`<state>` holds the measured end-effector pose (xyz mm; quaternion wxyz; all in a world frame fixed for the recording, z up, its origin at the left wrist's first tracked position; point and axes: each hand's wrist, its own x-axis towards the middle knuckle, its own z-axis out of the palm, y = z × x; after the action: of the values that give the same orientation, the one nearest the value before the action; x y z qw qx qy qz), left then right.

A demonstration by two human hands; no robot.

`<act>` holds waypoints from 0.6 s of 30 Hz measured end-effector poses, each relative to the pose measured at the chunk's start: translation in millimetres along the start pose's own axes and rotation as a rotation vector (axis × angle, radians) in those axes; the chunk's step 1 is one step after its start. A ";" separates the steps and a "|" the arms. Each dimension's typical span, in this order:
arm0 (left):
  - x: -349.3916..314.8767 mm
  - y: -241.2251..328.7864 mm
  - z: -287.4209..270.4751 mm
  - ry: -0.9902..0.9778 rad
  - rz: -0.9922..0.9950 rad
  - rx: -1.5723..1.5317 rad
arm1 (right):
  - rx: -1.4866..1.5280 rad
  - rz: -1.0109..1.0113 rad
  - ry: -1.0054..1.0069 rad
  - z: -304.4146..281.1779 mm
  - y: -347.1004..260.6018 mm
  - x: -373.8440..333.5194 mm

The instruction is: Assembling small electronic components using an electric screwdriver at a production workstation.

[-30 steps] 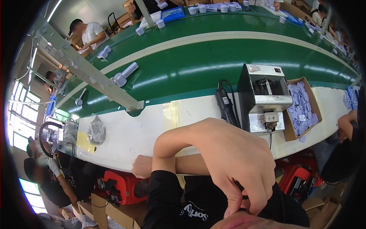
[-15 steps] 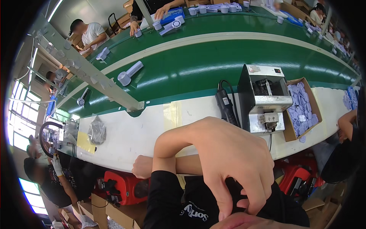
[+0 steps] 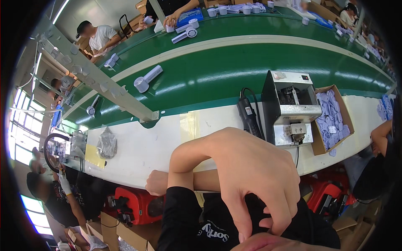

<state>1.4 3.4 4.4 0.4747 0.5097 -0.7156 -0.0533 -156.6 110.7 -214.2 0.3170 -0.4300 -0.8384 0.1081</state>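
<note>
My left hand is raised close below my chin, with its back toward me. Its fingers bend loosely downward and the thumb stands apart from them; nothing shows between them. My right forearm crosses under my left arm at the white table's edge. Beyond the left elbow, my right hand is closed in a fist, holding nothing that I can see. A black corded handheld tool lies past my left hand, beside a black and silver bench machine.
A cardboard box of pale lilac plastic parts stands right of the machine. A crumpled clear bag lies on the white table at left. On the green conveyor lies a pale fan-like device. Co-workers sit around; a metal post rises at left.
The fan-like device on the near conveyor has shifted slightly right. Across it, a co-worker's hands have moved, one now raising a pale part; devices there have shifted. My hands are almost still.
</note>
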 end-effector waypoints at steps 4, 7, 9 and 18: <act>-0.4 0.6 2.9 0.022 0.015 0.057 | 0.002 -0.014 -0.004 -1.4 -4.1 3.4; -0.1 -2.7 3.6 0.058 0.020 0.006 | 0.002 -0.002 -0.010 -0.9 -1.1 1.1; -0.5 -3.8 4.9 0.076 0.021 -0.017 | 0.003 0.002 -0.014 -0.7 0.1 0.3; 4.1 -4.6 3.8 0.091 0.014 0.012 | -0.010 0.013 -0.015 -8.1 0.6 -0.7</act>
<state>1.6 -3.5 2.3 0.5042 0.5094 -0.6970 -0.0227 -150.9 109.7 -208.4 0.3077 -0.4359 -0.8386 0.1093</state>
